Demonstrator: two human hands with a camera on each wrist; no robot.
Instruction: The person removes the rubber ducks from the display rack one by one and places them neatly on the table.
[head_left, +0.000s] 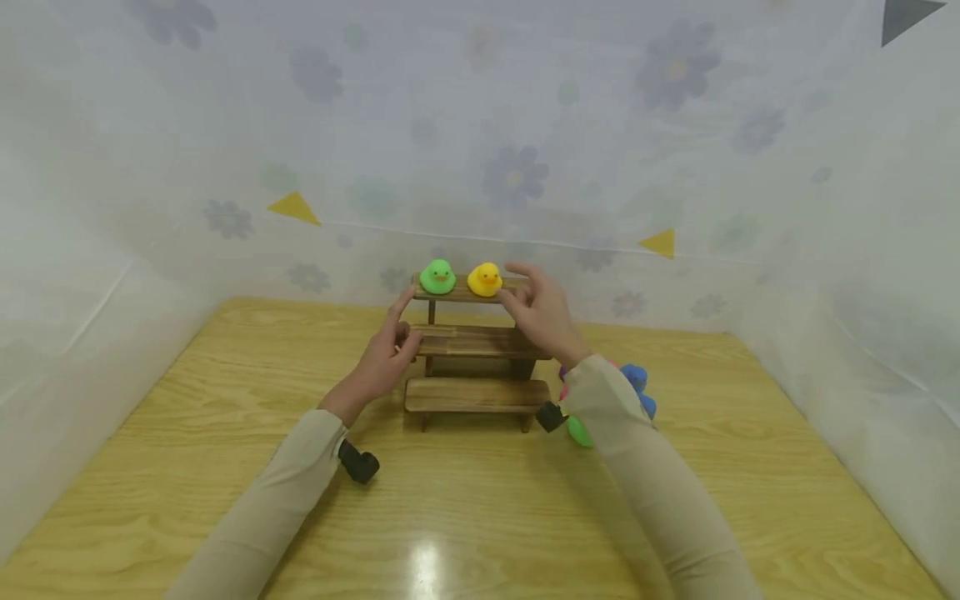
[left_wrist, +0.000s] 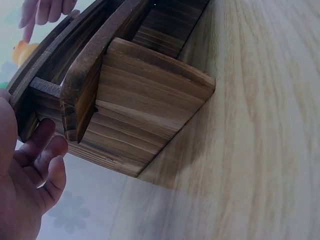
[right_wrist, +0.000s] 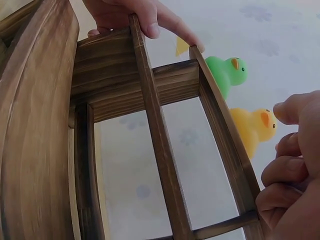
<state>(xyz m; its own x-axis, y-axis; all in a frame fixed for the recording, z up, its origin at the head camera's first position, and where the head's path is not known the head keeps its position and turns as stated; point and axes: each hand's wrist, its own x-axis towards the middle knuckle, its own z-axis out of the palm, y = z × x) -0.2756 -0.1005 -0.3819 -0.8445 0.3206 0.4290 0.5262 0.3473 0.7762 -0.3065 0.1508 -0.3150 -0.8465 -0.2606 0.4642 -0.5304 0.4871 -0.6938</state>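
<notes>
A three-tier wooden stand (head_left: 477, 395) faces me on the table. On its top tier sit a green toy duck (head_left: 437, 277) and, to the right, a yellow toy duck (head_left: 485, 281), both upright. My left hand (head_left: 384, 360) touches the stand's left end, its straight index finger at the top tier's corner and its thumb at the middle tier. My right hand (head_left: 546, 317) is beside the yellow duck, its thumb tip close to the duck's side. Its index finger stretches out while the other fingers bend, with nothing held in them in the right wrist view.
More toy ducks lie right of the stand, a blue one (head_left: 634, 377) and a green one (head_left: 580, 432) among them, partly hidden by my right sleeve. A flowered white curtain (head_left: 450, 150) hangs behind the wooden table (head_left: 465, 517) and along its sides.
</notes>
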